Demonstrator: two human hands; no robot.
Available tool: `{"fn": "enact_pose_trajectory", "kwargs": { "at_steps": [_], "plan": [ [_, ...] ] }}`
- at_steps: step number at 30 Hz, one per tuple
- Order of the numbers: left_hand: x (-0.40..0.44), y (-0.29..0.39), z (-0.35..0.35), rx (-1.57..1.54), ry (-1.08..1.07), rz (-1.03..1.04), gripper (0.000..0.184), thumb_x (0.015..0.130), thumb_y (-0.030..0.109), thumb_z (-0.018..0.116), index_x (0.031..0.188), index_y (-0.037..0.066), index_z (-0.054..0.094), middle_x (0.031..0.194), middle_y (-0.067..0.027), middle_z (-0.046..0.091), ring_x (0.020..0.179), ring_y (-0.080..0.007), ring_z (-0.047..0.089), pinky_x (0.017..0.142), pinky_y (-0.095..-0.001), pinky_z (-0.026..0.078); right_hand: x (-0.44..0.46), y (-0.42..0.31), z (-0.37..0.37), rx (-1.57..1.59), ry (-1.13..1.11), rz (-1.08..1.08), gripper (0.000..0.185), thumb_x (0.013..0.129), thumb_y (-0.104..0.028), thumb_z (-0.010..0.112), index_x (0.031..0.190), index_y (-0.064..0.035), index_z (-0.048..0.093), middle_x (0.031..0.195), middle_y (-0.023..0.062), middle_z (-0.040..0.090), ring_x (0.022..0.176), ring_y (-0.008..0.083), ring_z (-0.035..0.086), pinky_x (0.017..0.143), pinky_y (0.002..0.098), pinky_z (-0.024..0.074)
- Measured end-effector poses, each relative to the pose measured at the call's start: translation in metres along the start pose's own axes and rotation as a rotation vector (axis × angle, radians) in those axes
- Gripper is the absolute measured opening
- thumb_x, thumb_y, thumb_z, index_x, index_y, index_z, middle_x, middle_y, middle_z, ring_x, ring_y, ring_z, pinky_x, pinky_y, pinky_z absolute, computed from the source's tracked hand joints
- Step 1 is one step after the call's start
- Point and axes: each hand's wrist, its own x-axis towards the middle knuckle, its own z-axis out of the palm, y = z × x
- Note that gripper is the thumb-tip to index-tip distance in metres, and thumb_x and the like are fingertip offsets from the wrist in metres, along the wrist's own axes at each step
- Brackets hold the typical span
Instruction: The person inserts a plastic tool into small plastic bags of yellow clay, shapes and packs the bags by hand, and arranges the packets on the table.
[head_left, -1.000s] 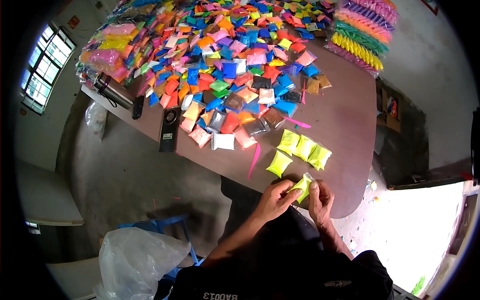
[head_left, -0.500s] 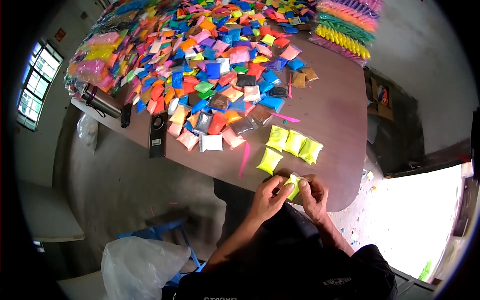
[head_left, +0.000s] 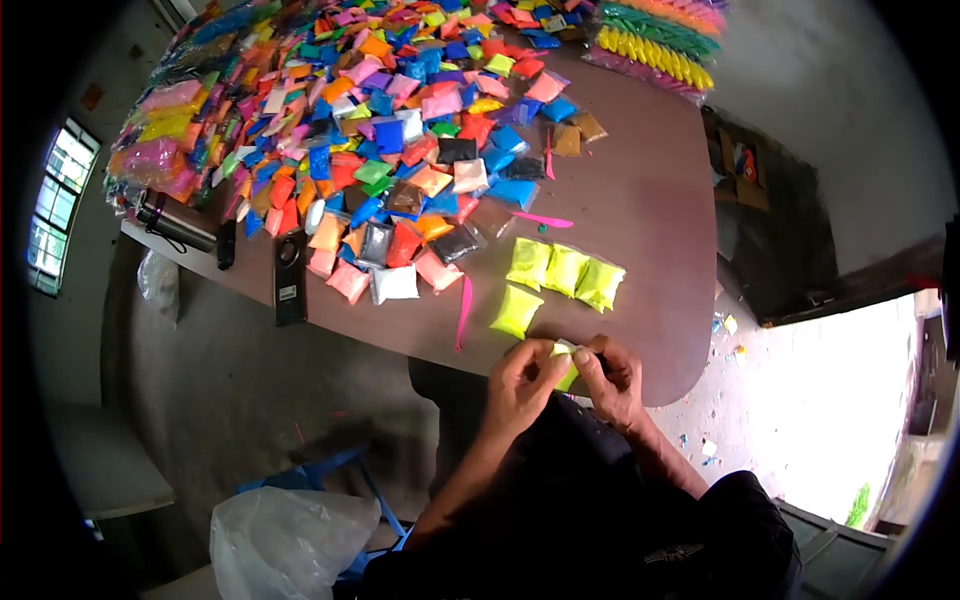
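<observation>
Near the table's front edge, my left hand (head_left: pixel 520 388) and my right hand (head_left: pixel 613 382) pinch one small neon-yellow packet (head_left: pixel 567 378) between thumbs and fingers. The fingers cover much of it, and its clear top edge shows between the thumbs. Just beyond my hands lies a single matching yellow packet (head_left: pixel 516 311). Behind that, several more sit side by side in a row, with the middle packet (head_left: pixel 566 271) touching its neighbours. To the left is a pink plastic strip-like tool (head_left: pixel 464 312); another pink tool (head_left: pixel 543 219) lies farther back.
A large heap of colourful packets (head_left: pixel 390 130) covers the far and left table. Bagged bundles (head_left: pixel 655 62) are stacked at the back right. A black box (head_left: pixel 290 280) and a steel flask (head_left: pixel 180 222) lie along the left edge. A plastic bag (head_left: pixel 290 540) hangs over a blue stool (head_left: pixel 370 490).
The view has shifted, so the table and its packets appear farther left. Both hands keep hold of the yellow packet, with the fingers closed further over it and less of it showing.
</observation>
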Motion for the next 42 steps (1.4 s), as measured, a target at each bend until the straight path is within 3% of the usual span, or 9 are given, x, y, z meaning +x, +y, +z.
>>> {"fn": "enact_pose_trajectory", "kwargs": {
  "at_steps": [5,8,10,17,21,28,33,35,42],
  "plan": [
    [0.000,0.007,-0.001,-0.071,0.036,-0.089,0.017,0.108,0.014,0.069,0.106,-0.003,0.071,0.081,0.0051,0.058,0.072,-0.0030,0.048,0.062,-0.0228,0.039,-0.001,-0.011,0.003,-0.007,-0.012,0.110,0.016,0.108,-0.014,0.068,0.101,0.0007,0.067,0.087,-0.0004,0.061,0.081,0.0086,0.053,0.072,0.0262,0.0428],
    [0.000,0.011,0.001,-0.080,0.070,-0.052,0.015,0.107,0.014,0.071,0.103,0.000,0.072,0.079,0.0099,0.055,0.068,-0.0006,0.041,0.059,-0.0214,0.031,0.000,-0.005,0.001,-0.012,-0.009,0.047,0.012,0.106,-0.010,0.070,0.104,0.0014,0.071,0.090,0.0017,0.067,0.079,0.0075,0.059,0.068,0.0249,0.0474],
    [-0.001,0.013,-0.001,-0.045,0.043,-0.059,0.018,0.107,0.015,0.070,0.105,-0.002,0.071,0.081,0.0043,0.061,0.073,-0.0030,0.050,0.064,-0.0229,0.041,-0.001,-0.001,0.000,-0.013,-0.024,0.025,0.013,0.106,-0.011,0.070,0.104,0.0013,0.071,0.090,0.0015,0.067,0.079,0.0073,0.058,0.068,0.0249,0.0470],
    [0.003,0.019,0.003,0.113,-0.048,-0.003,0.022,0.102,0.017,0.075,0.094,-0.001,0.066,0.077,-0.0054,0.062,0.071,-0.0104,0.055,0.063,-0.0289,0.045,-0.001,0.005,-0.001,0.104,0.020,0.034,0.014,0.109,-0.012,0.067,0.103,0.0010,0.070,0.087,-0.0001,0.065,0.077,0.0072,0.055,0.067,0.0254,0.0448],
    [0.000,-0.002,-0.011,0.148,-0.093,-0.037,0.021,0.105,0.019,0.073,0.104,-0.001,0.070,0.085,0.0042,0.066,0.073,-0.0020,0.053,0.062,-0.0219,0.041,0.001,-0.001,0.000,0.019,0.016,0.001,0.015,0.109,-0.012,0.067,0.104,0.0018,0.070,0.088,-0.0002,0.066,0.079,0.0071,0.056,0.068,0.0252,0.0456],
    [0.004,0.009,-0.003,0.066,-0.139,-0.034,0.020,0.105,0.016,0.073,0.110,-0.003,0.070,0.091,0.0014,0.067,0.079,-0.0038,0.055,0.069,-0.0221,0.045,0.000,-0.007,-0.001,0.089,0.063,0.138,0.022,0.112,-0.020,0.064,0.112,0.0015,0.068,0.095,-0.0016,0.064,0.085,0.0074,0.054,0.075,0.0238,0.0438],
    [0.002,-0.005,-0.009,0.117,-0.140,-0.043,0.022,0.105,0.016,0.073,0.114,-0.004,0.069,0.094,0.0011,0.068,0.080,-0.0042,0.056,0.071,-0.0215,0.045,0.001,-0.001,0.004,0.099,0.071,0.073,0.017,0.110,-0.013,0.064,0.112,0.0031,0.070,0.095,0.0022,0.070,0.086,0.0075,0.059,0.075,0.0248,0.0484],
    [0.002,-0.004,-0.007,0.080,-0.077,-0.044,0.023,0.101,0.019,0.076,0.099,-0.002,0.067,0.084,-0.0087,0.068,0.073,-0.0136,0.058,0.067,-0.0322,0.050,0.002,-0.002,0.003,0.057,0.056,0.060,0.018,0.110,-0.013,0.064,0.114,0.0034,0.070,0.096,0.0026,0.070,0.088,0.0075,0.060,0.076,0.0246,0.0485],
    [0.007,0.019,-0.002,0.106,-0.137,-0.040,0.023,0.102,0.019,0.075,0.106,-0.003,0.070,0.087,-0.0079,0.070,0.078,-0.0129,0.062,0.070,-0.0306,0.051,0.001,0.002,0.002,0.113,0.055,0.041,0.023,0.112,-0.017,0.063,0.118,0.0041,0.071,0.099,0.0039,0.071,0.087,0.0080,0.060,0.077,0.0241,0.0491]
  ]
}}
